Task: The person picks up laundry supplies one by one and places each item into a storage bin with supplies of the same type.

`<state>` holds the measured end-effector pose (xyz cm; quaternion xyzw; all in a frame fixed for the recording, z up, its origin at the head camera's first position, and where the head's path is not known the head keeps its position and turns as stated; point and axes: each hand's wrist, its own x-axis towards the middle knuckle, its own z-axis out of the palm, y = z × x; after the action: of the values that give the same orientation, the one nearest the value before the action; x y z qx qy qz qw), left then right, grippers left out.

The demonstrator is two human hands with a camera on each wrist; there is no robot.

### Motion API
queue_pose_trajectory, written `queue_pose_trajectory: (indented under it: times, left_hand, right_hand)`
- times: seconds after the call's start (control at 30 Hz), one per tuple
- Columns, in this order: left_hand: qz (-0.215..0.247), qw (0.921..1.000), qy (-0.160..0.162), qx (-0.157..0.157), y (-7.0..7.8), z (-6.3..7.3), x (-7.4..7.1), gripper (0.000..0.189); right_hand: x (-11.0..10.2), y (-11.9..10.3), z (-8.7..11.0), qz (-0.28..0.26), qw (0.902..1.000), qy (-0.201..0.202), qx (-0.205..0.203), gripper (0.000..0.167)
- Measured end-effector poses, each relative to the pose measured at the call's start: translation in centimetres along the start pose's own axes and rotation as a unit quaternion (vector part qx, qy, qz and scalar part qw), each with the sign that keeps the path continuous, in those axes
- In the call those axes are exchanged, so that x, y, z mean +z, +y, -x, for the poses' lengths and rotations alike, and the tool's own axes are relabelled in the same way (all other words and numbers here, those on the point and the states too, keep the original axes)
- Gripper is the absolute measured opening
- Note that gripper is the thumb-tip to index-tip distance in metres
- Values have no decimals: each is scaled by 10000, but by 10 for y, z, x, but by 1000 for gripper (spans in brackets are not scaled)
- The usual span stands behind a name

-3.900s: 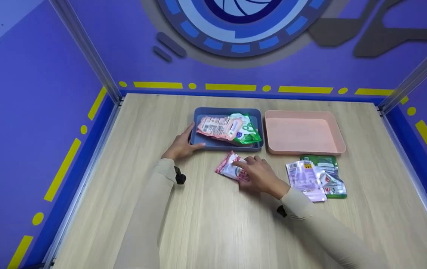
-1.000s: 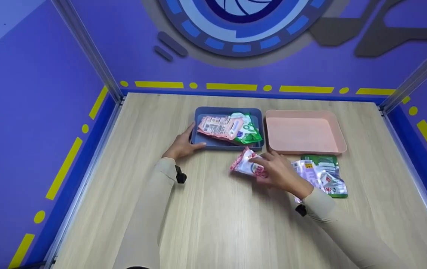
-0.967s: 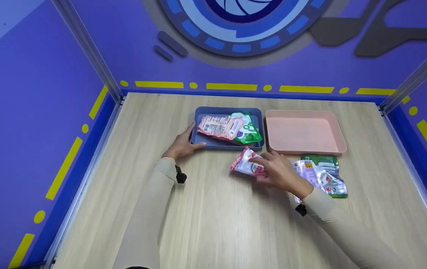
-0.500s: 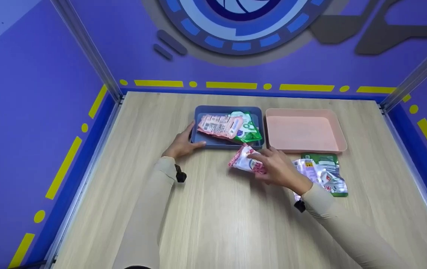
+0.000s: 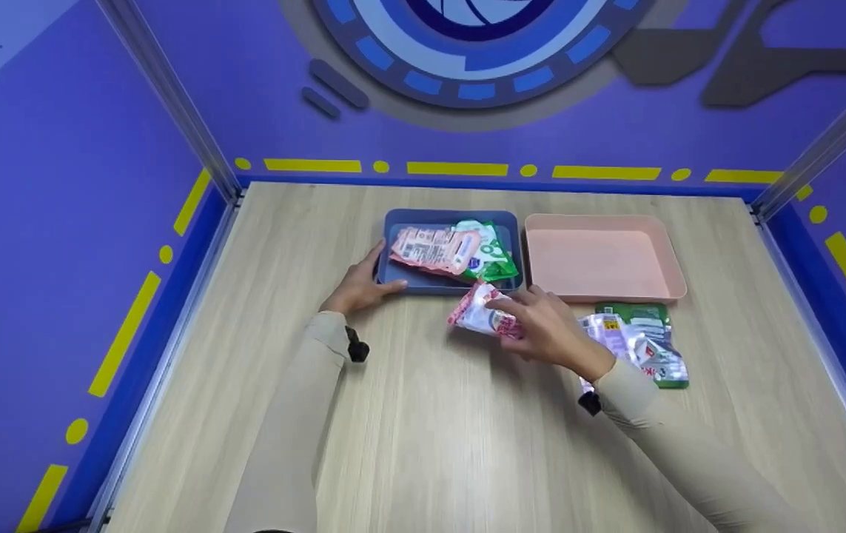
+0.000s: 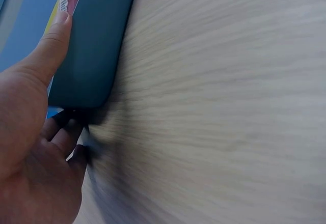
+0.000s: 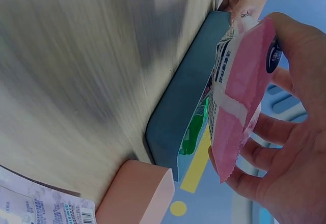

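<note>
My right hand [image 5: 552,329] pinches a pink-and-white packet [image 5: 478,312] between thumb and fingers, above the table just before the blue tray's front wall. The right wrist view shows the packet's pink, printed side [image 7: 242,76] facing the camera. My left hand [image 5: 360,287] grips the near left corner of the blue tray [image 5: 423,289], its thumb along the front and its fingers at the left side. Inside that tray lie a pink packet [image 5: 434,249] with printed text and a green-and-white packet [image 5: 493,255], partly overlapping. The left wrist view shows the thumb [image 6: 53,43] against the tray wall.
A pink tray [image 5: 608,263] holding nothing stands right of the blue one. In front of it, a lilac pouch [image 5: 608,331], partly hidden by my right hand, overlaps a green-and-silver pouch [image 5: 656,348]. Blue-purple panels border the wooden tabletop [image 5: 423,444].
My right hand first carried the pink-and-white packet rightward and raised it off the table; over the last second it drifts slightly left and toward the blue tray. My left hand stays put.
</note>
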<state>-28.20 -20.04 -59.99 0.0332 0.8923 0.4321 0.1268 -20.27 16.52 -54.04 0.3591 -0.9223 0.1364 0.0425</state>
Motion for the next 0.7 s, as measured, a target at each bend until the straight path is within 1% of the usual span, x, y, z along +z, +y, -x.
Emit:
queue_pose_trajectory:
  times: [0.13, 0.37, 0.7]
  left_hand:
    - [38, 10000, 28, 24, 0, 0, 0, 106]
    - [7, 10000, 16, -67, 0, 0, 2, 106]
    - [-53, 10000, 18, -76, 1, 0, 0, 107]
  right_hand:
    - [-1, 1, -2, 24, 10000, 39, -13, 56]
    - [-2, 2, -5, -68, 9998, 164, -75, 56]
    - [-8, 3, -13, -25, 9999, 143, -27, 54]
